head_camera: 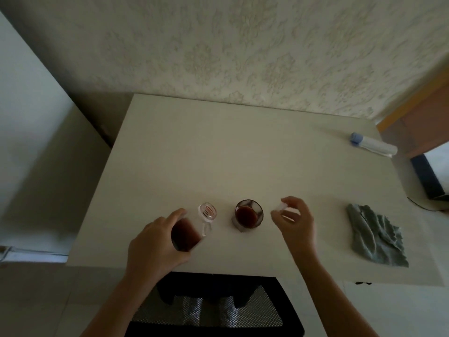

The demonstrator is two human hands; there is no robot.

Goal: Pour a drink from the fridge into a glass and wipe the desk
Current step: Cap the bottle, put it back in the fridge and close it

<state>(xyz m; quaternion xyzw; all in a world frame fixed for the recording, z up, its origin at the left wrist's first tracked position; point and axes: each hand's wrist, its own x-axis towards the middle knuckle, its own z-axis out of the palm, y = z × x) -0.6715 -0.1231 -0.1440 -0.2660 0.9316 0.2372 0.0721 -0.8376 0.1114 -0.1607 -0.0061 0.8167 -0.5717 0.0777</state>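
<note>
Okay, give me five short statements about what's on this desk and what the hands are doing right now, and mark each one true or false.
1. The left hand holds the bottle, whose cap is off. True.
2. The glass is empty. False: it holds dark drink.
3. The grey cloth lies on the desk to the right of the glass, with no hand on it. True.
4. The right hand grips the glass. False: it is apart from the glass and pinches a small pale thing, probably the cap, in its fingertips.
5. The white tube with a blue cap stands upright beside the bottle. False: it lies on its side at the desk's far right corner.
</note>
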